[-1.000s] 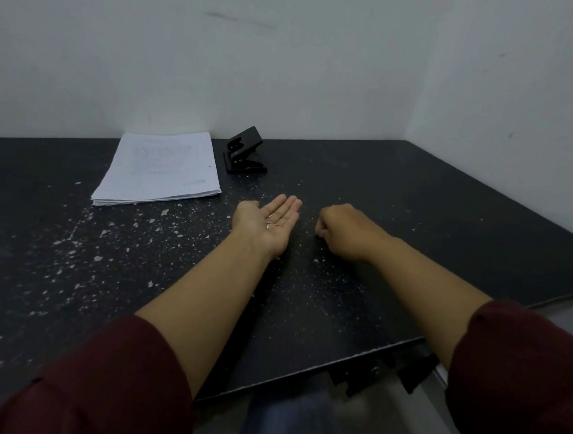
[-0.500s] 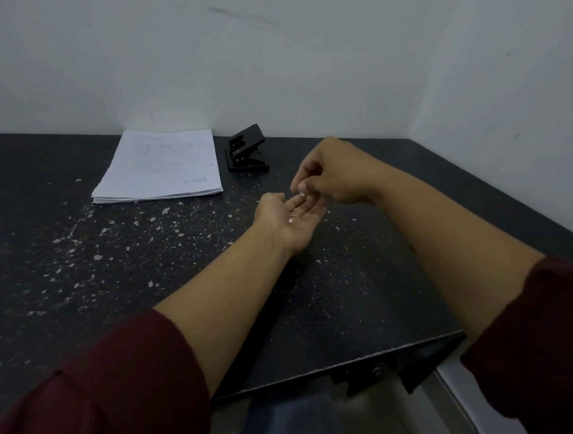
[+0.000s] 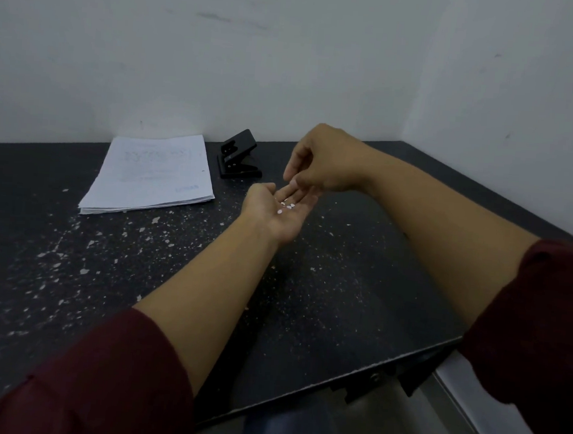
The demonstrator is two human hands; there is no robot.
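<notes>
On the upturned palm of the left grip (image 3: 276, 212) lie a few white paper dots (image 3: 286, 206), loose and close together near the base of the fingers. That grip is spread flat, fingers straight, serving as a tray rather than clamping anything. Just above its fingertips hangs the right grip (image 3: 321, 165), fingers curled, thumb and forefinger drawn together and pointing down at the palm; no dot shows between them.

A second ago the right grip was a fist down on the worktop (image 3: 348, 289), to the right of the left grip, and the palm showed hardly any white. Half a second ago its tips were touching the palm. Now it stands clear of the palm and the little heap has grown, so one pinch of dots has, by my reading, been handed over, and the gathering goes round by round.

Beyond the two grips, near the wall, a black punch (image 3: 239, 156) stands with its lever up. Left of it lies a stack of paper (image 3: 152, 173). Left of and nearer than the left grip the dark worktop is strewn with white specks; which are paper and which belong to the surface I cannot tell. If they are dots, much picking remains, and the open palm must stay level to keep its load.
</notes>
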